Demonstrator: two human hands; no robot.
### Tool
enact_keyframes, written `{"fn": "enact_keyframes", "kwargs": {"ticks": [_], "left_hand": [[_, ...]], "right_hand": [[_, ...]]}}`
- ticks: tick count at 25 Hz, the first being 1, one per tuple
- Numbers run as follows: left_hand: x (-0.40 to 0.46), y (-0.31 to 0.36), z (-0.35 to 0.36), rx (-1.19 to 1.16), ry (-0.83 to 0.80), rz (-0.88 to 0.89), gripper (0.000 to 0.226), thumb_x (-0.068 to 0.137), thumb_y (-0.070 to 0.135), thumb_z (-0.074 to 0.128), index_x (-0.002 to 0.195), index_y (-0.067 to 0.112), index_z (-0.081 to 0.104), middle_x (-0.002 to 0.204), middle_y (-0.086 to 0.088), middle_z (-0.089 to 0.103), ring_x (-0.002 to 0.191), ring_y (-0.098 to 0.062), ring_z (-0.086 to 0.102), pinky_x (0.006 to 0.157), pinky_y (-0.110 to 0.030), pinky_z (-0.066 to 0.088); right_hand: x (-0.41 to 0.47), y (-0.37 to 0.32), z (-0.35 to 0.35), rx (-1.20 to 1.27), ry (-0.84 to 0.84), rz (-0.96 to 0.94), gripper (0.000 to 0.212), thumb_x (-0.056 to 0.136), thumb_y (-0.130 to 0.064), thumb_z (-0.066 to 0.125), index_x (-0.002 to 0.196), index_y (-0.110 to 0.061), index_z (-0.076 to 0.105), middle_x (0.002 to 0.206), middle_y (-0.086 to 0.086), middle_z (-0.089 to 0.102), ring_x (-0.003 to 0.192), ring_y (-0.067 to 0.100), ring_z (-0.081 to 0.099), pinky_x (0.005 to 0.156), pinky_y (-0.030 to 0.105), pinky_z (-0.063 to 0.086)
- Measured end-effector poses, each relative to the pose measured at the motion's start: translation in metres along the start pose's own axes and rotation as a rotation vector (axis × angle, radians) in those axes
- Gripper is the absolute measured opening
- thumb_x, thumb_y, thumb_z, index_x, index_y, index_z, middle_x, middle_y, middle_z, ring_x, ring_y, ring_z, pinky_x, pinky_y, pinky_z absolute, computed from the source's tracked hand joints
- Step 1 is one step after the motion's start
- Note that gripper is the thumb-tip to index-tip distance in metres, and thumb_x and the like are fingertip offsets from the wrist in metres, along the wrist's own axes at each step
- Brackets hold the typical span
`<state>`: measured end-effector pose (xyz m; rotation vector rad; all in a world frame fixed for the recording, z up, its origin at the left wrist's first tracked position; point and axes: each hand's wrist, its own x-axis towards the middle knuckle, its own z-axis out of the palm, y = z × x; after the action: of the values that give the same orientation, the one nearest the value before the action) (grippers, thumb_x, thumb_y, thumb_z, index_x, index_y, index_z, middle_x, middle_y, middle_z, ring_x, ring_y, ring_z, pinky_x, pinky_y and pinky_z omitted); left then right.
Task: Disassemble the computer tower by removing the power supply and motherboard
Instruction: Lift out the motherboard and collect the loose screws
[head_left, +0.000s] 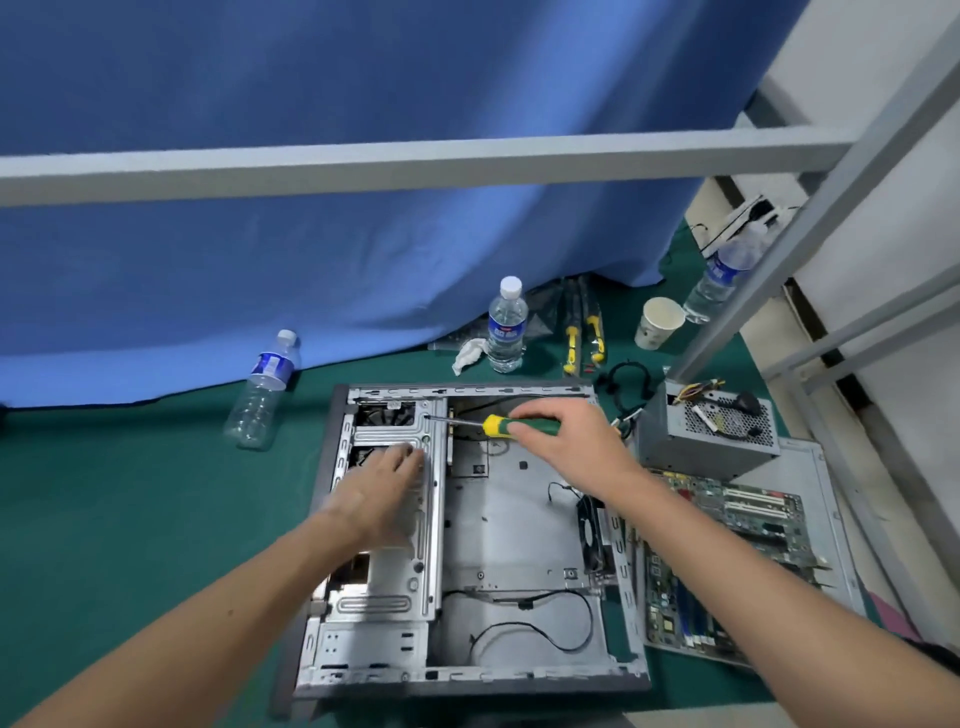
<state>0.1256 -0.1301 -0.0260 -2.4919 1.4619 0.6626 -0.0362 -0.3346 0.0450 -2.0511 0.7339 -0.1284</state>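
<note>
Right hand (563, 441) grips the green-and-yellow handle of a screwdriver (498, 426), fingers curled over it; the shaft runs left, nearly level, with its tip at a screw point on the upper corner of the drive cage (405, 582). Left hand (382, 486) lies palm down on that cage, fingers straight and spread against the sheet metal, holding nothing. The two hands are apart, one on each side of the cage's right edge.

Computer tower (519, 540) lies on its side, open, on the green-covered bench (130, 519). Its main bay is bare metal, crossed by thin black cables; a small black fan (592, 535) stands at the right wall.

Power supply (711, 434), a grey box with a perforated top and a bundle of coloured wires, sits outside the case, just beside its upper right corner. Motherboard (737, 525), green with white slots, lies flat to the right of the case on a grey metal panel (826, 525).

Farther back: an upright water bottle (507, 325), a crumpled white tissue (467, 354) touching its base, two yellow-handled tools (584, 338), a paper cup (657, 322), a second bottle (719, 278), and a tilted bottle (265, 389) at left against the blue curtain (311, 234).
</note>
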Motion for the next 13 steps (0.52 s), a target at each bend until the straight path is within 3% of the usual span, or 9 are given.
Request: {"fn": "enact_keyframes", "kwargs": {"ticks": [2, 5, 7, 11, 13], "left_hand": [[0.008, -0.025, -0.007, 0.074, 0.034, -0.062, 0.110, 0.079, 0.024, 0.077, 0.156, 0.018, -0.001, 0.164, -0.005, -0.002, 0.149, -0.025, 0.010, 0.116, -0.042, 0.029], [0.020, -0.050, -0.009, 0.086, -0.073, -0.114, 0.136, 0.067, 0.058, 0.081, 0.155, 0.019, -0.016, 0.163, -0.002, -0.014, 0.151, -0.023, -0.011, 0.119, -0.047, 0.015], [0.026, -0.058, -0.006, 0.051, -0.113, -0.113, 0.141, 0.062, 0.064, 0.081, 0.154, 0.020, -0.017, 0.163, 0.000, -0.014, 0.149, -0.021, -0.017, 0.120, -0.049, 0.013], [0.030, -0.062, 0.002, 0.016, -0.101, -0.104, 0.140, 0.060, 0.062, 0.083, 0.156, 0.017, -0.010, 0.164, 0.002, -0.007, 0.149, -0.021, -0.020, 0.119, -0.051, 0.021], [0.031, -0.064, 0.003, 0.003, -0.096, -0.102, 0.140, 0.060, 0.061, 0.083, 0.156, 0.018, -0.008, 0.164, 0.002, -0.006, 0.149, -0.021, -0.020, 0.118, -0.052, 0.024]], "right_hand": [[0.018, -0.018, 0.013, -0.116, -0.017, -0.021, 0.020, 0.089, -0.035, 0.068, 0.104, -0.024, 0.076, 0.096, -0.011, 0.073, 0.080, 0.005, 0.065, 0.073, 0.022, 0.050], [0.041, -0.037, 0.027, -0.192, -0.039, -0.022, 0.025, 0.089, -0.036, 0.066, 0.108, -0.020, 0.075, 0.103, -0.002, 0.074, 0.093, 0.020, 0.067, 0.087, 0.034, 0.052], [0.055, -0.043, 0.034, -0.251, -0.079, -0.018, 0.027, 0.089, -0.038, 0.065, 0.108, -0.022, 0.074, 0.104, -0.001, 0.074, 0.091, 0.023, 0.068, 0.086, 0.037, 0.053], [0.074, -0.050, 0.045, -0.329, -0.097, -0.021, 0.027, 0.090, -0.038, 0.065, 0.110, -0.022, 0.073, 0.099, 0.000, 0.074, 0.067, 0.017, 0.063, 0.071, 0.030, 0.053], [0.079, -0.054, 0.049, -0.358, -0.104, -0.026, 0.028, 0.091, -0.037, 0.064, 0.111, -0.020, 0.073, 0.103, -0.001, 0.073, 0.073, 0.017, 0.065, 0.075, 0.031, 0.053]]}}
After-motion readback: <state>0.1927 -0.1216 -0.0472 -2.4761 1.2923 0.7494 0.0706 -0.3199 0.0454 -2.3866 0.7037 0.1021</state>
